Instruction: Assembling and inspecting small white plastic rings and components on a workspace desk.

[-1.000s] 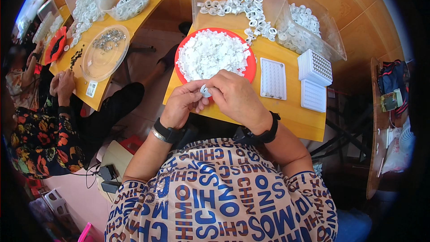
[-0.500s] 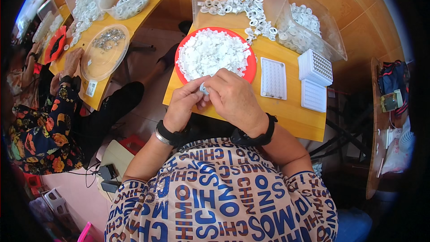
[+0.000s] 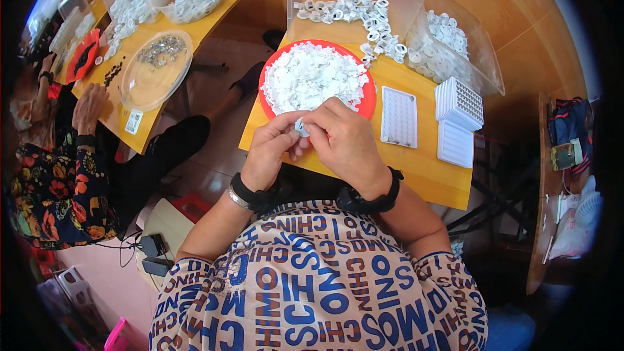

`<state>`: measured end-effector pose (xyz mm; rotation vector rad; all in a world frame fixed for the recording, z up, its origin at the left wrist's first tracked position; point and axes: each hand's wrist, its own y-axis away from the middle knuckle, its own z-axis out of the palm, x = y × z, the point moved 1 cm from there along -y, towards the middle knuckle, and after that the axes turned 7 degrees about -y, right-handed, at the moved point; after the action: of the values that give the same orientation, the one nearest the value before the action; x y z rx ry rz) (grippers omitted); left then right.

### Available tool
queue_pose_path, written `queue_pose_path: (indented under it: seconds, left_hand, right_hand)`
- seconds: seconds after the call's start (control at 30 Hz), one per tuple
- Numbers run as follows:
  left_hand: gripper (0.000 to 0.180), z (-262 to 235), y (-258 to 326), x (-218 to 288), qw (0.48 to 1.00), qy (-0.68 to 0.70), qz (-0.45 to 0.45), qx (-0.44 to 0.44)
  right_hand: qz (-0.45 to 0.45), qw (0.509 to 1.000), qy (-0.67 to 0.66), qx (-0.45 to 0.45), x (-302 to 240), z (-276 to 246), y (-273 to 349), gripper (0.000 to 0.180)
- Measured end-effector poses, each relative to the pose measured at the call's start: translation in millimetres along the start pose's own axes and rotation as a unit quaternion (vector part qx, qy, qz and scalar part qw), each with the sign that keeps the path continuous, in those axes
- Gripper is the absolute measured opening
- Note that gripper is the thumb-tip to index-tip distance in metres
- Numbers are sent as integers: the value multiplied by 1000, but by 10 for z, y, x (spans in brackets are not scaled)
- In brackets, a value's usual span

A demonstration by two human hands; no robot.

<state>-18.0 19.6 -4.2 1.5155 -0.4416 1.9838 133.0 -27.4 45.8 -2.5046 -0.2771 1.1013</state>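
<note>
Between my two hands, just in front of a red round tray (image 3: pixel 370 91), is a small white plastic part (image 3: pixel 301 127) with a dark opening. My left hand (image 3: pixel 268 149) pinches it from the left, and the fingertips of my right hand (image 3: pixel 346 142) close on its right side. Fingers cover much of the part. A heap of small white plastic pieces (image 3: pixel 315 77) fills the red tray. Right of it lies a shallow white tray (image 3: pixel 399 117) with rows of small pockets and a few little metal-looking discs at its lower left.
White ring-like parts (image 3: pixel 376 21) spill from a clear bin at the back; another clear bin (image 3: pixel 484 68) stands at right. Stacked white trays (image 3: pixel 459 101) sit near the yellow table's (image 3: pixel 422 179) right edge. At left, a co-worker's hand (image 3: pixel 90 107) rests by a clear round lid (image 3: pixel 140 91).
The white part is turned slightly and shows more between my fingers. The co-worker's hand has drawn back, uncovering small dark pieces on the left table. The whole view has shifted a little.
</note>
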Motion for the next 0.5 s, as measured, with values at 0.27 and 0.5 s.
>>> queue_pose_path:
  seconds: [0.27,0.5]
  left_hand:
    - [23,39,-15,-44,998,-17,38,41]
    - [20,43,-15,-22,998,0,59,34]
  right_hand:
    - [-39,999,-1,31,-33,42,17,8]
    - [-38,998,-21,51,-35,60,13,9]
